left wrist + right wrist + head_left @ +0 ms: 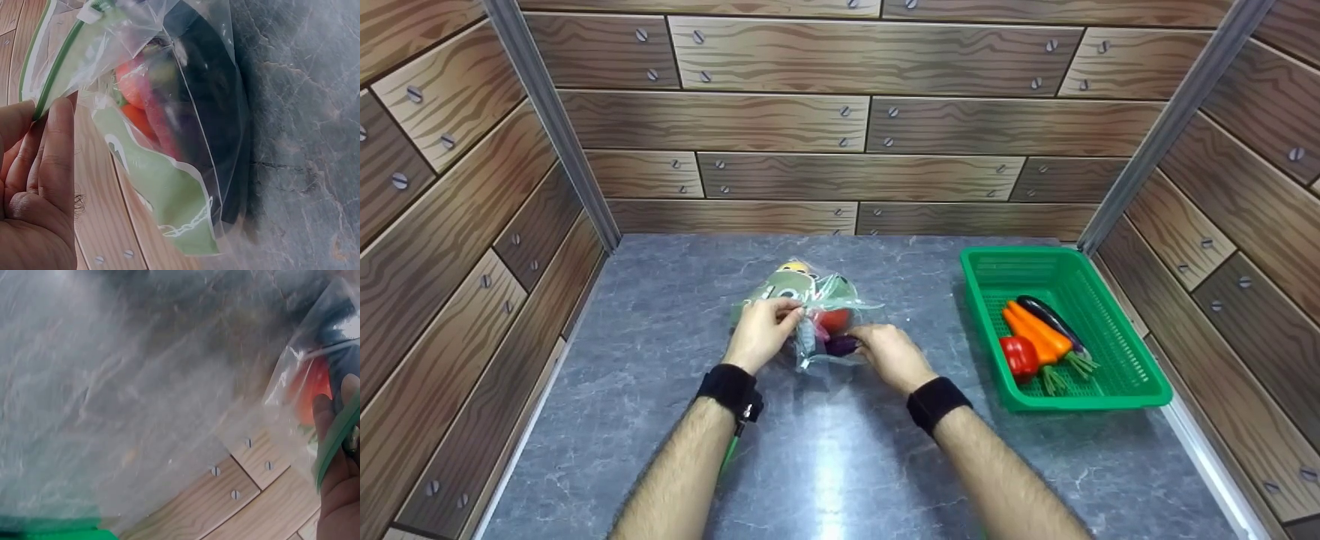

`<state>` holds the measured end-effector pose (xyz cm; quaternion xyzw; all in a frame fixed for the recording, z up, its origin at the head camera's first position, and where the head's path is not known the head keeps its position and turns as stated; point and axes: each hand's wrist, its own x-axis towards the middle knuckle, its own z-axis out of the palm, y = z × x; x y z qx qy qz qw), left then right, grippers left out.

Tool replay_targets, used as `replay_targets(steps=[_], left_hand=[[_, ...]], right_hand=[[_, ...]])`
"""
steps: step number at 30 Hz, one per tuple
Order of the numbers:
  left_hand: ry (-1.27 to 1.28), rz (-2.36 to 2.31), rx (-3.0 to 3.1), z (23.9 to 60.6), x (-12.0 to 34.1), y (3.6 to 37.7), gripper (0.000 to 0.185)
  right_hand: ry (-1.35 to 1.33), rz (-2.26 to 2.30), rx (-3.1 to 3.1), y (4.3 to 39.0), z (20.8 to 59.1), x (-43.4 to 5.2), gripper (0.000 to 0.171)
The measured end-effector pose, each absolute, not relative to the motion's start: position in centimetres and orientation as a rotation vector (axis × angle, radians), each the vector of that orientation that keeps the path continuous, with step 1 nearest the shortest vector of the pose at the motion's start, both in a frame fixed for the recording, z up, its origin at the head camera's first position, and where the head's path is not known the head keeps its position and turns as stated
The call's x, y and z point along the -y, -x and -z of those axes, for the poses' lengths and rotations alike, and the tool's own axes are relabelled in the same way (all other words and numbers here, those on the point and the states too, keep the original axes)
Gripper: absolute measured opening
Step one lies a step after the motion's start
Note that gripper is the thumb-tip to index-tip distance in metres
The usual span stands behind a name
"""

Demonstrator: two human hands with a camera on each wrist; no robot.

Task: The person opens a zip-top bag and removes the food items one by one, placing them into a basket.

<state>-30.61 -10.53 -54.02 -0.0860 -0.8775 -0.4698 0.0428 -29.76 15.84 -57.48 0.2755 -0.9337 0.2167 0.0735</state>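
A clear zip bag with green print (776, 285) lies mid-table, with vegetables inside. My left hand (761, 330) pinches the edge of its mouth between thumb and fingers; the green zip strip (59, 64) and a white slider (88, 13) show in the left wrist view. At the mouth's right side, my right hand (892, 356) grips a dark purple eggplant (841, 345), its fingers inside the opening. The zip edge (337, 433) crosses that hand in the right wrist view. Through the plastic a red vegetable (832, 321) shows; its kind is unclear.
On the right stands a green plastic basket (971, 300). It holds a red bell pepper (1020, 358), orange carrots (1039, 334) with green tops and another eggplant (1050, 319). Wood-patterned walls (780, 124) enclose the grey marbled table (675, 300) at the back and sides.
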Motion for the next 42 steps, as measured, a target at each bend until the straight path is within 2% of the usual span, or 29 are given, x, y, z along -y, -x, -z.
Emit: replay_targets(steps=[5,10,24,42], left_hand=[[0.258,1.439,2.657,53.5,10.5,30.7,0.022],[0.266,1.41,2.646,53.2,10.3,30.8,0.022],[0.263,1.32,2.676,52.3,10.1,31.1,0.025],[0.278,1.343,2.653,51.6,9.9,31.3,0.023]], right_hand=[[-0.841,-0.664,2.763,29.9,56.3,-16.9,0.014],[-0.854,-0.678,2.719,29.8,55.2,-17.8,0.019],[-0.771,-0.668,2.714,30.1,53.2,-20.1,0.031],[-0.636,-0.67,2.693,30.7,51.0,-24.0,0.034]])
